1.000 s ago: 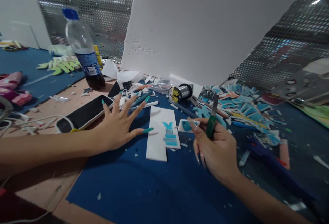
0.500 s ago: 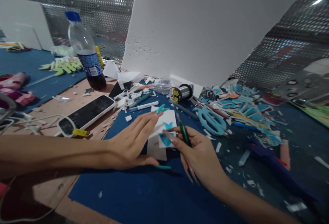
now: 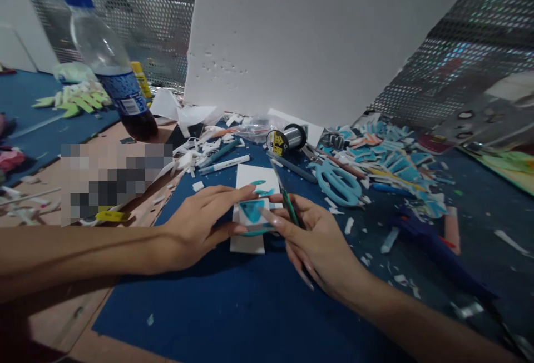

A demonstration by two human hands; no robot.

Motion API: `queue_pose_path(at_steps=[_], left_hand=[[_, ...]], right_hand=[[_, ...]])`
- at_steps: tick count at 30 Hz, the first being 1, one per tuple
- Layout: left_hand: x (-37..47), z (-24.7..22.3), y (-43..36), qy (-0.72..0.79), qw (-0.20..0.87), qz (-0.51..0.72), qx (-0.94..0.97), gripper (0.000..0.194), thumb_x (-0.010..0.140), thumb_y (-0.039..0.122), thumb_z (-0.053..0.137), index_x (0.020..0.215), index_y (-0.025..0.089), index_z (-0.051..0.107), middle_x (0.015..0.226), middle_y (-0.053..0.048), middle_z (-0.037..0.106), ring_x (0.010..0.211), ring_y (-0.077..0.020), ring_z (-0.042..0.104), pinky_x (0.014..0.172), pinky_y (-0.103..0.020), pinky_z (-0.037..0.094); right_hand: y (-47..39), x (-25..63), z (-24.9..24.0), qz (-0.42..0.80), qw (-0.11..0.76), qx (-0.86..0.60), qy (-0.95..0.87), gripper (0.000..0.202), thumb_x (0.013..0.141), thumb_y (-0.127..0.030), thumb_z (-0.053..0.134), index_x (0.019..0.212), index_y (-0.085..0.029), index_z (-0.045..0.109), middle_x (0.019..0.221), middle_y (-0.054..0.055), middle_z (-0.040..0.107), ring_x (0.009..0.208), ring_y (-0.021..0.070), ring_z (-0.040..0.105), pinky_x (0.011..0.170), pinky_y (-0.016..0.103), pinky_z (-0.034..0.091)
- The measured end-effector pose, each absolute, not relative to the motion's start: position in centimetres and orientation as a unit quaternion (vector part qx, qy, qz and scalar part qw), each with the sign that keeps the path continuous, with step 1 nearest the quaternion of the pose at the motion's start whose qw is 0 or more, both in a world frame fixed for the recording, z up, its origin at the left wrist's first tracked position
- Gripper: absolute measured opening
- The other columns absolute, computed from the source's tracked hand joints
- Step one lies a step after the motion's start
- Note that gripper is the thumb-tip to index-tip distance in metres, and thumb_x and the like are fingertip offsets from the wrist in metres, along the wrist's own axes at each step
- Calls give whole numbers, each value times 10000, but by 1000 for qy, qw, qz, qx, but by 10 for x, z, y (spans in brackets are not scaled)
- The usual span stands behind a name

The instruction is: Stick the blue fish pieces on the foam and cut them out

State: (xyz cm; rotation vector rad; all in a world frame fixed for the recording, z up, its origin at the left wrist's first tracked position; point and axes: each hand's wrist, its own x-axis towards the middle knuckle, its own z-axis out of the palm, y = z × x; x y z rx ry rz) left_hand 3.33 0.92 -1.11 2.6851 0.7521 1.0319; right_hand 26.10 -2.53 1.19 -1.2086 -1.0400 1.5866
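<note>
A small white piece (image 3: 253,213) with a blue shape on it is tilted up above a longer white strip (image 3: 247,245) lying on the blue mat. Around its left side close the thumb and fingers of my left hand (image 3: 196,224), which has long teal nails. My right hand (image 3: 317,235) pinches the right edge of the piece with thumb and forefinger. A slim green-handled tool (image 3: 289,207), its thin pointed end aimed away from me, rests in that same hand; its exact kind is unclear. A blue cut-out (image 3: 265,191) on the strip is partly covered by my left fingers.
Light-blue scissors (image 3: 339,184), a wire spool (image 3: 286,139) and a white marker (image 3: 225,164) lie beyond my hands. Blue scraps (image 3: 400,165) and a dark-blue glue gun (image 3: 438,257) are at right. A drink bottle (image 3: 120,93) stands at left; a white board (image 3: 325,35) rises behind.
My left hand has closed from spread fingers onto the left side of the small white piece. The piece now faces me more. The whole view has shifted slightly.
</note>
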Motion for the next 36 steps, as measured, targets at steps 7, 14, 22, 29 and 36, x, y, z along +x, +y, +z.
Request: queue_pose_path(at_steps=[7,14,22,29,36], left_hand=[[39,-9,8,247,77,359,897,444,1106,345,495,1518,196,420,1301,-127,720,1216,-243,679,1015,-367,580],[41,-7,7,228,53,386,892,456,1081,261,554,1514,185,433,1155,-102,758,988,-211,723,892,-320,598],[39,-10,5,251,59,387,885,379,1105,299,498,1453,149,500,1053,-97,701,923,-197,696,815,-284,591],[38,-4,9,221,112,382,890,362,1096,289,525,1456,246,515,979,-33,552,823,-167,577,699,-259,543],[35,1,18,181,273,363,872,467,1126,448,407,1577,331,439,980,-31,518,861,-171,531,757,-277,534]], right_hand=[[-23,262,16,653,412,-488,-407,556,642,-419,982,1016,-172,653,614,-89,654,253,23,417,271,135,360],[-25,264,15,644,421,-489,-411,552,657,-425,975,1002,-166,631,642,-82,669,264,0,390,283,121,356],[-27,266,13,659,408,-467,-426,556,748,-470,916,1099,-184,592,872,-16,742,274,-30,370,298,128,401],[-29,262,19,666,398,-473,-417,530,726,-361,935,1083,-177,589,935,13,762,287,-26,389,293,138,425],[-27,266,16,686,402,-440,-416,580,704,-306,951,1151,-178,605,800,-36,729,287,-27,351,329,132,478]])
